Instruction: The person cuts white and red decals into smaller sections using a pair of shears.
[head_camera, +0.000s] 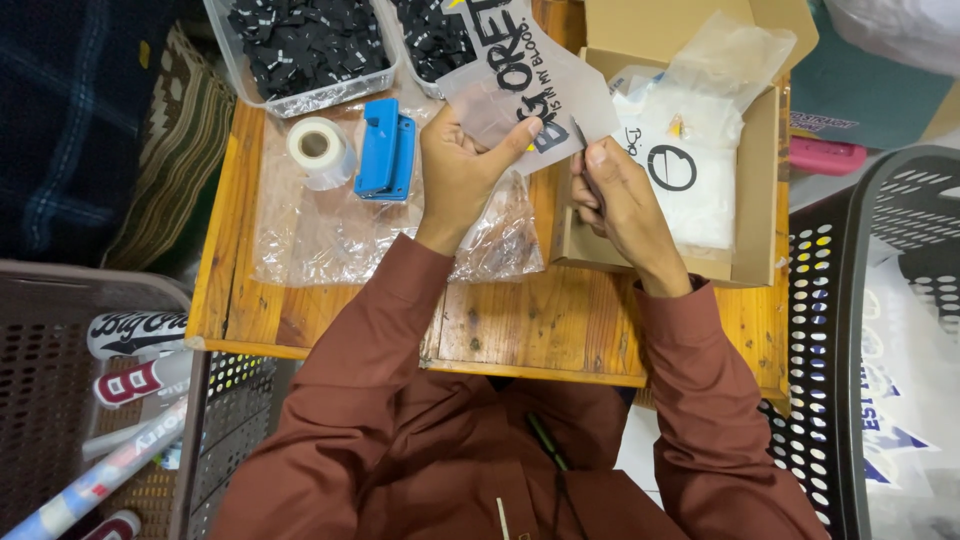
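Film sheet (520, 70) top edge cropped

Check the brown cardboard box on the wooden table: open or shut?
Open. The brown cardboard box has its top flaps folded back, and white plastic-wrapped items show inside it.

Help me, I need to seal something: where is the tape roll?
In the head view the white tape roll lies on the wooden table's far left part, just left of the blue dispenser and below a clear tub of black pieces.
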